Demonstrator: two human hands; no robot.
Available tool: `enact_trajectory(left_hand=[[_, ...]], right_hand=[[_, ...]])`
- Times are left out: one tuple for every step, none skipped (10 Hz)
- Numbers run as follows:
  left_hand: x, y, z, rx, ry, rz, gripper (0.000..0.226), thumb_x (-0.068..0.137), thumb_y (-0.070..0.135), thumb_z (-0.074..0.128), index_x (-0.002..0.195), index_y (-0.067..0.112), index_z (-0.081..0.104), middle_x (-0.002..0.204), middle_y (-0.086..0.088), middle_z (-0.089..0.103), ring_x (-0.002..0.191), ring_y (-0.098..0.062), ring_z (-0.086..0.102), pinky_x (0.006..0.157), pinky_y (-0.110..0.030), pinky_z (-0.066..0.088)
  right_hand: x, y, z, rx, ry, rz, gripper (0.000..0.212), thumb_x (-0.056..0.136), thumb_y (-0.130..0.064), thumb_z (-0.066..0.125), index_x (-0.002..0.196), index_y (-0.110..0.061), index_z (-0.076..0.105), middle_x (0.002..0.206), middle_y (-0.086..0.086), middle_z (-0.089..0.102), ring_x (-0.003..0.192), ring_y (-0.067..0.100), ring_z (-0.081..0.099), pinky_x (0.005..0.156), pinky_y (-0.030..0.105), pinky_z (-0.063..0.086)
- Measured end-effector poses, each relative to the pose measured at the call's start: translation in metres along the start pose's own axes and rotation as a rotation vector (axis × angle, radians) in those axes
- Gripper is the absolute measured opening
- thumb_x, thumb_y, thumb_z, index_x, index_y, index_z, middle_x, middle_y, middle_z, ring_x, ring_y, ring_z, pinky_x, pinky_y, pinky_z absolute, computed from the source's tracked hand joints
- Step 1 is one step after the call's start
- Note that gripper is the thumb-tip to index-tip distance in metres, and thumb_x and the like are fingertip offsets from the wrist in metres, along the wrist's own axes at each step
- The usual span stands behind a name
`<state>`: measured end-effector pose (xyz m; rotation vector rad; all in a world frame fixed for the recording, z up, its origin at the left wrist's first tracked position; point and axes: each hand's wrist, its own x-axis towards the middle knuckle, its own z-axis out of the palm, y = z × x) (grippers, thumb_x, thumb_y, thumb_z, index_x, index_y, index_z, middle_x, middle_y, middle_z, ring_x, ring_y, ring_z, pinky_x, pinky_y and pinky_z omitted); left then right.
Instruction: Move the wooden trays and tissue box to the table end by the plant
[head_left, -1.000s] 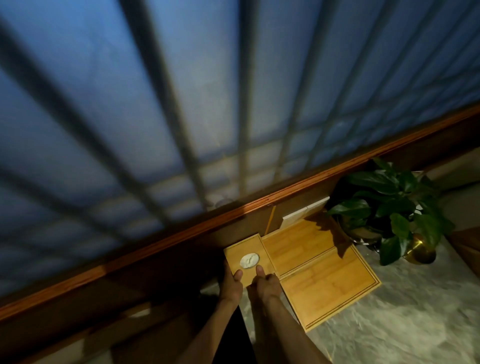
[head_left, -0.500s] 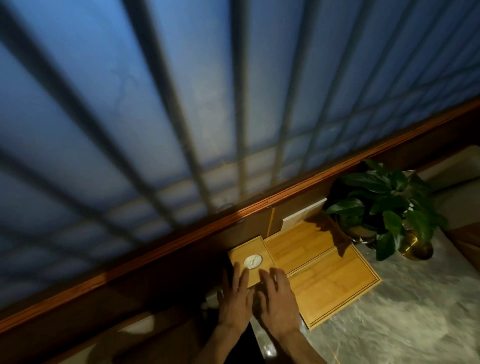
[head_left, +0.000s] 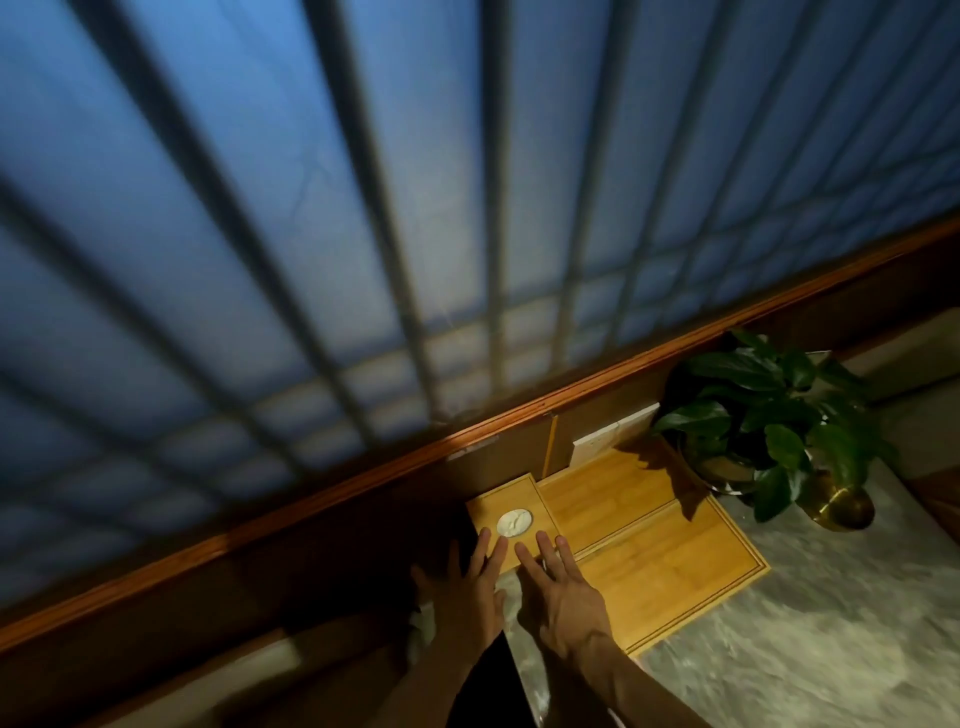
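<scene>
A square wooden tissue box (head_left: 524, 499) with a round white tissue opening (head_left: 514, 522) sits at the table's far end by the wall. To its right lie two flat wooden trays, the far tray (head_left: 613, 493) and the near tray (head_left: 675, 566), side by side and reaching toward the green plant (head_left: 769, 410). My left hand (head_left: 467, 587) and my right hand (head_left: 561, 587) hover with fingers spread just in front of the box. Their fingertips overlap its near edge and they hold nothing.
The grey marbled table top (head_left: 810, 639) spreads to the right. A gold pot (head_left: 841, 506) holds the plant at the far corner. A wooden sill (head_left: 363, 483) and a frosted barred window (head_left: 415, 208) rise behind. A white card (head_left: 613, 434) leans on the wall.
Both hands let go of the tissue box and drew back toward me, fingers opening out flat. The box and trays stayed where they were.
</scene>
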<state>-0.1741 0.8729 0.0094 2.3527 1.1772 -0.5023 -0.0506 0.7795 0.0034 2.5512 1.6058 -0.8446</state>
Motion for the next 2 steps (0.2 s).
enact_trajectory(left_hand=[[0.004, 0.006, -0.018, -0.019, -0.075, -0.022, 0.058, 0.095, 0.049, 0.037, 0.148, 0.044, 0.014, 0.162, 0.014, 0.001, 0.15, -0.028, -0.005, 0.106, -0.077, -0.004], [-0.006, 0.014, -0.033, -0.067, -0.054, 0.013, 0.051, 0.097, 0.045, 0.033, 0.146, 0.03, 0.031, 0.159, 0.002, 0.023, 0.149, -0.031, 0.005, 0.116, -0.066, 0.002]], right_hand=[[0.005, -0.008, -0.027, -0.036, -0.165, 0.012, 0.08, 0.093, -0.042, 0.048, 0.156, -0.031, 0.0, 0.167, 0.003, -0.006, 0.153, 0.028, -0.008, 0.122, 0.043, 0.025], [-0.003, -0.021, -0.055, 0.079, -0.237, 0.007, 0.058, 0.095, -0.047, 0.04, 0.149, -0.024, 0.035, 0.155, 0.013, 0.037, 0.144, 0.033, 0.032, 0.117, 0.043, 0.03]])
